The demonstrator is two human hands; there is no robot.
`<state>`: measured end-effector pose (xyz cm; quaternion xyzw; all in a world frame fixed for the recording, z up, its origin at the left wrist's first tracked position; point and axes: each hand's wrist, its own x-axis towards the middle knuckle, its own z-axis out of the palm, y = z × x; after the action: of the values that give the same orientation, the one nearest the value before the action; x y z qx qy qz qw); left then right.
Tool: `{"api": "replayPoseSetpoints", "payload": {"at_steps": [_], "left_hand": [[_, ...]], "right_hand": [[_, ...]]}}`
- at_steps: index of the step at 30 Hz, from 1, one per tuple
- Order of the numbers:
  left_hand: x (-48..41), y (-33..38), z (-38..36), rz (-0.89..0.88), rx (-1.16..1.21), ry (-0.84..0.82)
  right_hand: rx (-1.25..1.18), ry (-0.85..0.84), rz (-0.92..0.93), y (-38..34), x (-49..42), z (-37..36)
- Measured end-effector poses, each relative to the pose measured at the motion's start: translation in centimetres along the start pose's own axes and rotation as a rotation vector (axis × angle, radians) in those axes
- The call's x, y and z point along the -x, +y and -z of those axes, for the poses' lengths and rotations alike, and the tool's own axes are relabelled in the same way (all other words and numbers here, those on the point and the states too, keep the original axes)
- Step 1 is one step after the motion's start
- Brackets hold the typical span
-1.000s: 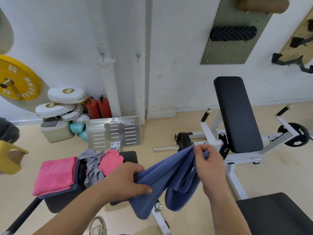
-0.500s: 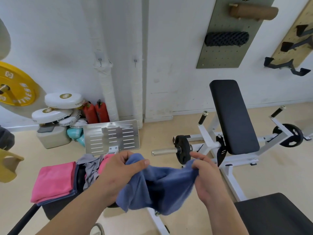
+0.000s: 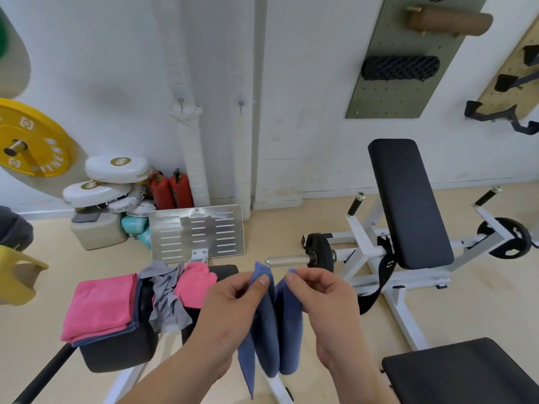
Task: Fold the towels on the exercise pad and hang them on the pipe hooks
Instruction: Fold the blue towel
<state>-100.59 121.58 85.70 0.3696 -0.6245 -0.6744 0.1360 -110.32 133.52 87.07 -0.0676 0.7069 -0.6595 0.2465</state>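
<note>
Blue towel is pinched at top corners by left hand and right hand; fold may be lost if either thin grip slips.

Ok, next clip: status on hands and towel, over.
Left hand, right hand: each pinching top edge of blue towel. Towel hangs doubled, off the pad. Hooks bare, nothing blocking.

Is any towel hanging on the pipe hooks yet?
No: the left pipe hook and right pipe hook are bare; the blue towel is pinched by the left hand and right hand.
</note>
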Motion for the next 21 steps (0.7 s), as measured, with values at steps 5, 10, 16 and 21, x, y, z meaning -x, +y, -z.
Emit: {"api": "replayPoseSetpoints", "payload": {"at_steps": [5, 10, 16, 21], "left_hand": [[0.6, -0.5, -1.3, -0.187, -0.093, -0.066], [0.2, -1.6, -1.0, -0.315, -0.265, -0.044], [0.2, -1.4, -0.6, -0.332, -0.305, -0.062], [-0.5, -1.5, 0.0, -0.357, -0.308, -0.004]], "right_hand": [[0.055, -0.042, 0.043, -0.4, 0.7, -0.7], [0.029, -0.034, -0.004, 0.1, 0.8, -1.1], [0.033, -0.111, -0.004, 0.3, 0.4, -1.4], [-0.073, -0.190, -0.076, -0.3, 0.5, -1.8]]}}
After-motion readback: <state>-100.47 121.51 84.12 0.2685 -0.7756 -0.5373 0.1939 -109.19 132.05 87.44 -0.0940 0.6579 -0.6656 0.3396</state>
